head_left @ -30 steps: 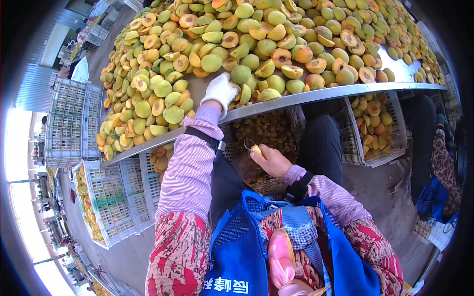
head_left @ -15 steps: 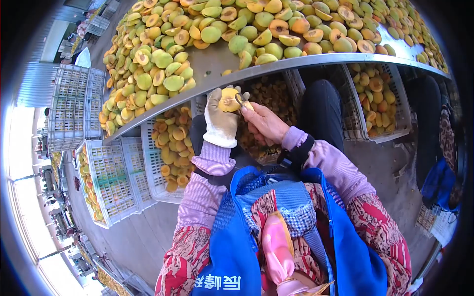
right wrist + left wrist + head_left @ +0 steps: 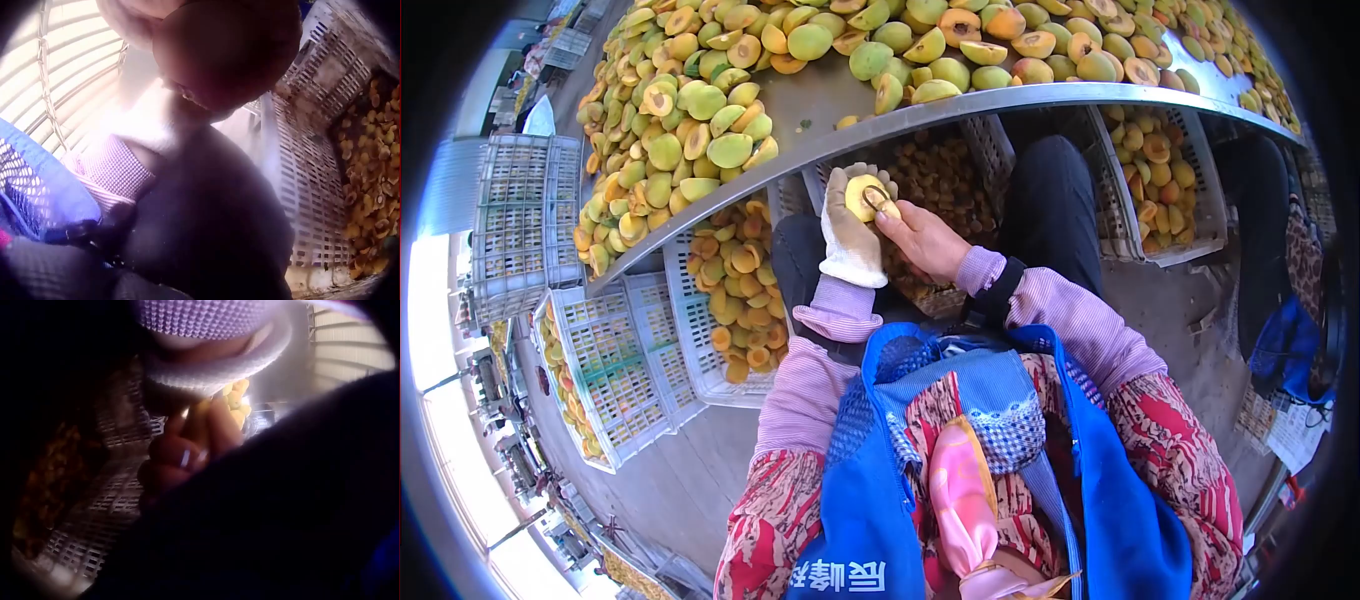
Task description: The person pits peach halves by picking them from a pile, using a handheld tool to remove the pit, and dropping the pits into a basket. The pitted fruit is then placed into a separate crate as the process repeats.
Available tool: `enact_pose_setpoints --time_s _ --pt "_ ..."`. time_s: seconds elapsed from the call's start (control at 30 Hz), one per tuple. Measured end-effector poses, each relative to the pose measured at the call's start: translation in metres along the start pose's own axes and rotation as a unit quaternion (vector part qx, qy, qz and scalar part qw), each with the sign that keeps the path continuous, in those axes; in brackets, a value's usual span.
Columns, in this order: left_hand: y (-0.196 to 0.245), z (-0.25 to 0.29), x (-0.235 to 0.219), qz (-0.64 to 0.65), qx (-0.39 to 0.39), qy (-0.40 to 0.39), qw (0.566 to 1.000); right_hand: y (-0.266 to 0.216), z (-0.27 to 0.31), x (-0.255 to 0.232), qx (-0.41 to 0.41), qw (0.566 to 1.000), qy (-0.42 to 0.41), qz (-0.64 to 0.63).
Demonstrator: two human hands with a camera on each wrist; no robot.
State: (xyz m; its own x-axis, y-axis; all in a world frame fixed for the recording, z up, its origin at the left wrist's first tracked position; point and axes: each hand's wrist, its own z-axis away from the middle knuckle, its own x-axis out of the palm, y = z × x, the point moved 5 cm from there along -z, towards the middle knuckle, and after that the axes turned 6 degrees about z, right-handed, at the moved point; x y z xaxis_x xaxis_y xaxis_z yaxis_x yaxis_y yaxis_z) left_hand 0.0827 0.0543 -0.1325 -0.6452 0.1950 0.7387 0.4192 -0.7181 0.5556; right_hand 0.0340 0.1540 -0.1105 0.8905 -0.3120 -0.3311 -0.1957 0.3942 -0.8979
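In the head view the gloved left hand holds a halved fruit, cut face up, in its curled fingers. The bare right hand grips the handle of a small looped tool, whose metal loop lies against the cut face. Both hands are together just off the near edge of the metal table. In the left wrist view the bare fingers show below the glove cuff, dim and blurred. The right wrist view has the right hand large and blurred at the top.
Halved fruits are heaped across the table. Beneath its edge stand a crate of fruit, a crate of dark pieces and another fruit crate. More crates stand at the left. Someone's leg shows at the right.
The left hand has come back from the fruit heap over the table edge, holding a halved fruit. The right hand has risen to meet it, and the tool's loop has moved onto the cut face.
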Motion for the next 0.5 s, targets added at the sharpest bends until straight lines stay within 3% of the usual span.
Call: enact_pose_setpoints --time_s 0.2,0.33,0.5 --pt "0.003 -0.004 -0.001 -0.068 0.083 0.01 0.994 -0.013 0.0 0.004 0.02 0.997 -0.044 -0.066" --pt "0.008 -0.004 -0.003 -0.053 0.033 0.057 0.996 -0.005 -0.01 0.007 -0.039 0.998 -0.048 -0.027" --pt "0.011 0.0 0.006 -0.105 -0.016 0.061 0.992 -0.001 -0.005 0.008 0.046 0.985 -0.148 -0.078"
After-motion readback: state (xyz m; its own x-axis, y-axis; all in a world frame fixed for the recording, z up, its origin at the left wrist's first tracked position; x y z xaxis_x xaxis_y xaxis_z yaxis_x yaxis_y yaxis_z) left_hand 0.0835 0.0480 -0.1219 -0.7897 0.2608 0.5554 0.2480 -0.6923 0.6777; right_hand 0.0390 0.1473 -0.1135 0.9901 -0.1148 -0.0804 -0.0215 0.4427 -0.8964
